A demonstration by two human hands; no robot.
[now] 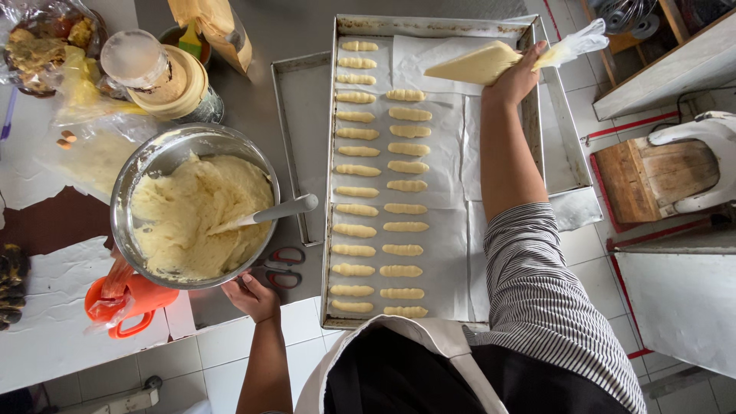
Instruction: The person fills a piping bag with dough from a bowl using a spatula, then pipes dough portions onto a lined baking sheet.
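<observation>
Grey worktop beside white tiles. Nearest, left hand (pixel 253 295), fingers curled against rim of round steel bowl of pale dough (pixel 195 207). Farther right, rectangular metal baking tray (pixel 330 153) lined with piped dough fingers (pixel 357 170). Farthest, right hand (pixel 515 77), fingers wrapped around clear dough-filled piping bag (pixel 479 65).

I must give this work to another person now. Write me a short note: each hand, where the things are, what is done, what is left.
Right hand: holds the piping bag over the tray's far end.
Left hand: rests at the near rim of the steel bowl of dough; a spatula stands in it.
Baking tray: paper-lined.
Done: two columns of piped dough fingers.
Left: the right part of the paper is bare.
</observation>
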